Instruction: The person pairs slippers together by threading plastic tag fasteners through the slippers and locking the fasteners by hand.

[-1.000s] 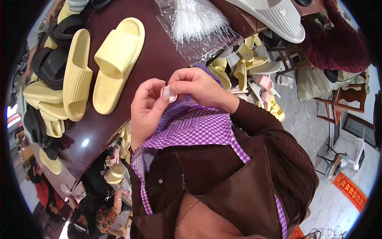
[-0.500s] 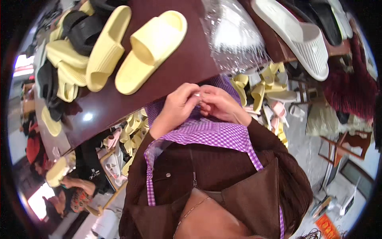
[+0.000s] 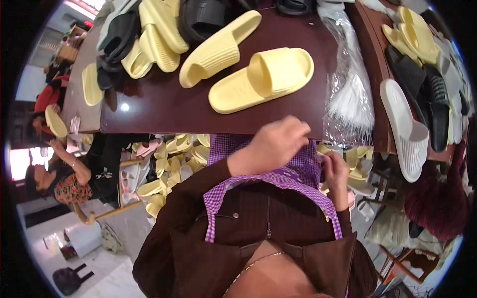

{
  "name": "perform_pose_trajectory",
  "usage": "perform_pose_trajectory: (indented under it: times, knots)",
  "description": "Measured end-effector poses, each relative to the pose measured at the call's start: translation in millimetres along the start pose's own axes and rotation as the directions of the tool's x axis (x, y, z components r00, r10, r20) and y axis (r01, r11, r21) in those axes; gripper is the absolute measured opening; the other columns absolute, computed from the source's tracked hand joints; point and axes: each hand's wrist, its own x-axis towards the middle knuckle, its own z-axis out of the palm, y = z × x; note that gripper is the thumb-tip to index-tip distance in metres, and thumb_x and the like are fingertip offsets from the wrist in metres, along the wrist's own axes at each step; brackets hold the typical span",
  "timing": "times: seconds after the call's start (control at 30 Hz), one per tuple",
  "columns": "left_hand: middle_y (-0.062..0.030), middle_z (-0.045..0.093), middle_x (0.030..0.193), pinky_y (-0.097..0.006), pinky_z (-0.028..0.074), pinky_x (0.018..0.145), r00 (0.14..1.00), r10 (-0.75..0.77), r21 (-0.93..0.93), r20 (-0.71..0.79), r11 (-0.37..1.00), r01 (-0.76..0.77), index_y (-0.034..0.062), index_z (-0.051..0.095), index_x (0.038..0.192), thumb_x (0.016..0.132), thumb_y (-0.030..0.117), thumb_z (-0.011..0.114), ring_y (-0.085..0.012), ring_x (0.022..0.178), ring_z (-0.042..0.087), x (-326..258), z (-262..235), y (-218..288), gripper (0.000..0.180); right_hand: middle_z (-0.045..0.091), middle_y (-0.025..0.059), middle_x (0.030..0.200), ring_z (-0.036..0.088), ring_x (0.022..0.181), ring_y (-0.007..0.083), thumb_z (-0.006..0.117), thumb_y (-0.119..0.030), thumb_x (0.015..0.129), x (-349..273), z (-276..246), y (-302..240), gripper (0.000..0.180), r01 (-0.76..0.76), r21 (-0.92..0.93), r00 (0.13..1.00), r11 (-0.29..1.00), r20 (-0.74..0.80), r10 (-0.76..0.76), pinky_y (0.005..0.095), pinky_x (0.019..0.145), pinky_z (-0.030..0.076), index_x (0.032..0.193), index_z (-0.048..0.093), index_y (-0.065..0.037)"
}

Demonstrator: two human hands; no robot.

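My left hand is over the table's front edge, above the purple checked apron at my front. Its fingers are curled together and a little blurred; whatever is in them is hidden. Lower and to the right, my right hand is beside the apron's edge with its fingers bent closed, and I cannot make out what they hold. A pale yellow slide slipper lies on the table just beyond my left hand, with a second yellow slipper beside it. Right of them lies a clear plastic bag of white strands.
Several yellow and black slippers crowd the table's far left. A white slipper and black ones lie on the right-hand surface. More yellow slippers are piled below the table. Another person sits at left, holding a slipper.
My hands were together at a small whitish thing; now they are apart, the left toward the bag and the right lower at the apron's side. The view has turned and shifted.
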Motion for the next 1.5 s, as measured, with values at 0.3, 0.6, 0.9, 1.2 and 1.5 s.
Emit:
perform_pose_trajectory:
  times: [0.3,0.6,0.9,1.2,1.5]
  knots:
    - [-0.0142,0.057,0.107,-0.031,0.048,0.081,0.755,-0.111,0.295,-0.646,0.876,0.381,-0.0041,0.056,0.109,0.082,0.006,0.064,-0.0237,0.094,0.057,-12,-141,-73,0.03,0.064,0.0222,0.079,0.061,0.069,0.0381,0.055,-0.001,0.085,-2,-34,35,0.019,-0.04,-0.507,0.987,0.861,0.114,0.113,0.0403,0.059,0.048,0.101,0.064,0.0]
    - [-0.0036,0.062,0.086,-0.021,0.049,0.063,0.63,-0.583,-0.331,-0.513,0.811,0.482,-0.0062,0.057,0.11,0.094,0.014,0.052,-0.0082,0.073,0.058,-14,-185,-106,0.026,0.064,0.0059,0.081,0.054,0.066,0.0084,0.061,-0.005,0.085,82,-43,-126,0.024,0.287,0.045,0.949,0.957,0.121,-0.291,0.0238,0.061,0.046,0.107,0.062,0.004]
    - [-0.0066,0.064,0.094,-0.022,0.046,0.074,0.649,-0.46,-0.289,-0.607,0.887,0.359,-0.0073,0.059,0.111,0.094,0.015,0.052,-0.0093,0.084,0.057,-6,-211,-106,0.029,0.065,0.0232,0.094,0.065,0.082,0.0336,0.067,-0.021,0.083,173,43,-134,0.044,0.255,-0.17,0.966,0.952,0.077,-0.245,0.0384,0.072,0.05,0.118,0.055,0.003]
    - [-0.0083,0.063,0.108,-0.026,0.045,0.086,0.735,-0.271,0.069,-0.622,0.916,0.396,-0.0037,0.059,0.117,0.097,0.02,0.05,-0.0136,0.095,0.058,29,-273,-101,0.032,0.068,0.0115,0.087,0.064,0.078,0.0147,0.07,-0.024,0.082,183,48,-116,0.044,0.04,0.153,0.953,0.987,0.291,-0.083,0.0283,0.068,0.05,0.114,0.059,0.005]
    - [-0.0063,0.064,0.109,-0.026,0.043,0.09,0.947,-0.249,0.151,-0.202,0.948,0.281,-0.0017,0.06,0.114,0.097,0.02,0.045,-0.0136,0.1,0.058,103,-284,-90,0.032,0.067,0.0148,0.086,0.063,0.077,0.0196,0.064,-0.015,0.083,239,-22,-213,0.02,0.523,-0.075,0.812,0.849,0.346,-0.47,0.0326,0.069,0.049,0.097,0.068,-0.002]
